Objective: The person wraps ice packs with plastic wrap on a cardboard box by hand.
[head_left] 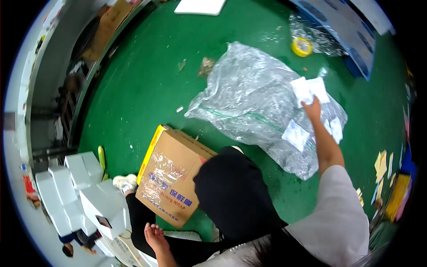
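Note:
My right hand [312, 108] reaches out over a big crumpled clear plastic bag [249, 84] on the floor. Its fingers close on the near edge of a white packet [302, 92]. Another white packet [318, 87] touches it on the right. Closer to me, a further white packet [295, 135] lies on the plastic, and more white shows partly behind my forearm. My left hand [155, 236] hangs near my knee, palm up, fingers loosely bent and a little apart, with nothing in it. The cardboard box [171, 178] with printed lettering stands in front of that hand.
White foam boxes [100, 200] are stacked at left, with a person [75, 242] beyond them. A yellow tape roll [301, 46] lies by a blue pallet [342, 31] at upper right. Shelving [78, 98] lines the left wall. Paper scraps [380, 167] litter the right floor.

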A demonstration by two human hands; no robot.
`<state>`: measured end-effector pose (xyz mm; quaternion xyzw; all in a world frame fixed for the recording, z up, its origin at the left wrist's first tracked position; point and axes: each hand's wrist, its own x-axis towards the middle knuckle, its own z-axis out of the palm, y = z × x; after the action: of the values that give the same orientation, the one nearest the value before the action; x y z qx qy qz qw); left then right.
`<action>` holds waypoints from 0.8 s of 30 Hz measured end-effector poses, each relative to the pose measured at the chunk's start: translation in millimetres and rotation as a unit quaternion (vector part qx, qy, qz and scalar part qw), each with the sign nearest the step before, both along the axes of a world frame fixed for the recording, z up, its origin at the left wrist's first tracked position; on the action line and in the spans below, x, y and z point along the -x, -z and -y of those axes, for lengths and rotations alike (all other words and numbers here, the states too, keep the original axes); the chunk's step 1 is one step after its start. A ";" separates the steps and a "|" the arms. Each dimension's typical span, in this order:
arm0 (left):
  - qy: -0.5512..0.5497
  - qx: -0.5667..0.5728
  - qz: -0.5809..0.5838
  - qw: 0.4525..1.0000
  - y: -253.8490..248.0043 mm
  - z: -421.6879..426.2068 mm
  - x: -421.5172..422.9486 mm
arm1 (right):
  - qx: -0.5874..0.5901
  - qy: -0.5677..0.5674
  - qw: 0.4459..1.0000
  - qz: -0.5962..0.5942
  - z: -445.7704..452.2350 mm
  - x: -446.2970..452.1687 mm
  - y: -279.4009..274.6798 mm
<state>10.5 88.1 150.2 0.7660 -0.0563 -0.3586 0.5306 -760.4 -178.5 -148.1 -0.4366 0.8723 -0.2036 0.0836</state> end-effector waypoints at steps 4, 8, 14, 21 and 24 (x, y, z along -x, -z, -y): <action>-0.039 -0.054 -0.039 0.997 32.5 -3.1 -21.4 | -0.172 0.023 0.970 0.168 68.5 92.1 93.7; -0.073 -0.115 -0.050 0.989 56.3 10.6 -43.5 | -0.342 0.036 0.934 -0.095 85.3 89.6 130.9; -0.064 -0.194 0.103 0.974 111.2 56.8 -53.2 | -0.082 0.048 0.943 0.319 68.6 -3.6 36.1; 0.000 -0.355 0.453 0.817 147.6 73.6 -16.6 | -0.281 -0.442 0.735 0.431 130.2 -309.5 -225.5; -0.007 -0.304 0.453 0.838 150.6 67.5 -14.6 | -0.287 -0.666 0.615 0.310 114.2 -463.2 -325.2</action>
<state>25.1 20.6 -0.4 0.9662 -0.1730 0.0332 0.1885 -297.2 -292.7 177.1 -0.7624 0.2779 0.0461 0.5826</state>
